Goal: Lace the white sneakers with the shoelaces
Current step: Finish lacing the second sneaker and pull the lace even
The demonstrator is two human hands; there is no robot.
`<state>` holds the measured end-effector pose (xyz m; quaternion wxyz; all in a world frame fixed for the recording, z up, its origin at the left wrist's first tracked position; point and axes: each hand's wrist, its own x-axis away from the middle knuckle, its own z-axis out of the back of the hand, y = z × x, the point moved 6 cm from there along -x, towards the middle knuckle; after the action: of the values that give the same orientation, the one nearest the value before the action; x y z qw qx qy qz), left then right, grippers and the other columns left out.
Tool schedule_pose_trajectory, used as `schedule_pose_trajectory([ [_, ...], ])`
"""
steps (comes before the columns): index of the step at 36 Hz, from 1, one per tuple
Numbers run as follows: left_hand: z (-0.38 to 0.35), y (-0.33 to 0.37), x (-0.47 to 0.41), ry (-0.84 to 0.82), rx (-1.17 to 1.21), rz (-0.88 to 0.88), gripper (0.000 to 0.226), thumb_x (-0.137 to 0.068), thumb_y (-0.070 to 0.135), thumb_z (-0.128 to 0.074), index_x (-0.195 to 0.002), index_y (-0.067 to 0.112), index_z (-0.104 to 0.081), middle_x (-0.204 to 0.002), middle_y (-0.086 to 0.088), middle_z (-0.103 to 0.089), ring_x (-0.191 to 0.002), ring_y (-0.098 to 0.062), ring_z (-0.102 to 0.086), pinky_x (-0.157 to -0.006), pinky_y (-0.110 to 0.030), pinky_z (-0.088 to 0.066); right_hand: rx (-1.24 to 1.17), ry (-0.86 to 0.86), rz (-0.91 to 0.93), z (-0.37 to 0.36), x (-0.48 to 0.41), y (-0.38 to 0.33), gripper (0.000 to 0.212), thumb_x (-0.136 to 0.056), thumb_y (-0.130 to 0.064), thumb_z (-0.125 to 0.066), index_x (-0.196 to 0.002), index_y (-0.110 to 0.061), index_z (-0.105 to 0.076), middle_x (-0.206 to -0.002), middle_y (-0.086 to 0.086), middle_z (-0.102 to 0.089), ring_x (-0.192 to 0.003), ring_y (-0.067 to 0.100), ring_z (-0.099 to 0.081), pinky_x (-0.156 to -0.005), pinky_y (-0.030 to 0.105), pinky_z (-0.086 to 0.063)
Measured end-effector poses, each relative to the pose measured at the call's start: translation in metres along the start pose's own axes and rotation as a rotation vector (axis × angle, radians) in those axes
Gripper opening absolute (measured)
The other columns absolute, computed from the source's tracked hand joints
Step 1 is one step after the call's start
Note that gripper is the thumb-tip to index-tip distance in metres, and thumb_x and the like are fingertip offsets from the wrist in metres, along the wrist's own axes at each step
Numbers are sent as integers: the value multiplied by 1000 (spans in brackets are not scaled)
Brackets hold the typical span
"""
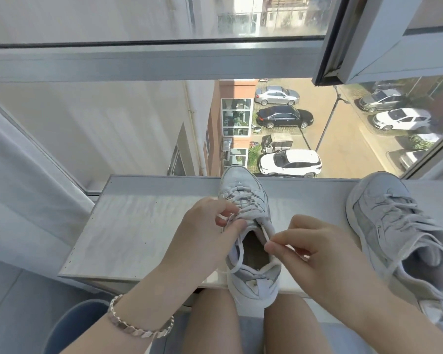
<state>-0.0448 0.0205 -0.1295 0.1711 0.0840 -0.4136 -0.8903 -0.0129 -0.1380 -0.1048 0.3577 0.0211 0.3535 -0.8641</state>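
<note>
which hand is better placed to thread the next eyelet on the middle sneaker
Probably the right hand: it pinches the lace close beside the upper right edge of the sneaker. The left hand only holds a lace loop on the other side.

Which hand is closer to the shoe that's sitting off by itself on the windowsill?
Right. The right hand pinches a lace over the middle sneaker, on the side facing the lone sneaker. The left hand holds lace on that middle sneaker's far side, farther away.
</note>
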Motion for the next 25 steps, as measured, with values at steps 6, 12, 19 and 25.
schedule_pose_trajectory([
  [6, -2, -1, 1, 21, -30, -8, 12, -83, 31, -67, -92, 36, -61, -94, 17, -55, -80, 2, -56, -69, -9, -43, -99, 5, 130, 5, 8, -6, 21, -86, -36, -53, -71, -28, -65, -65, -17, -34, -54, -1, -35, -49, 11, -26],
  [12, -4, 1, 5, 29, -49, -10, 13, -84, 33, -65, -96, 31, -61, -93, 14, -54, -83, 1, -56, -74, -17, -48, -335, 90, -73, 9, 7, -2, 21, -86, -29, -64, -66, -28, -67, -60, -13, -46, -54, 2, -43, -51, 9, -30],
  [19, -5, 10, 25, -111, -368, 15, 40, -71, 66, -52, -72, 28, -42, -86, 11, -44, -85, -6, -43, -67, -19, -35, -402, 165, -464, 14, -8, 43, 23, -97, -18, -44, -104, -25, -65, -54, -14, -53, -46, 7, -38, -44, 15, -32],
  [25, 4, 9, 25, -252, -519, -51, 26, -97, 37, -39, -77, 21, -45, -88, 5, -48, -81, -10, -46, -72, -22, -38, -566, 313, -402, 35, -22, 38, 27, -98, -10, -43, -100, -29, -62, -79, -14, -66, -55, 1, -51, -45, 12, -37],
])
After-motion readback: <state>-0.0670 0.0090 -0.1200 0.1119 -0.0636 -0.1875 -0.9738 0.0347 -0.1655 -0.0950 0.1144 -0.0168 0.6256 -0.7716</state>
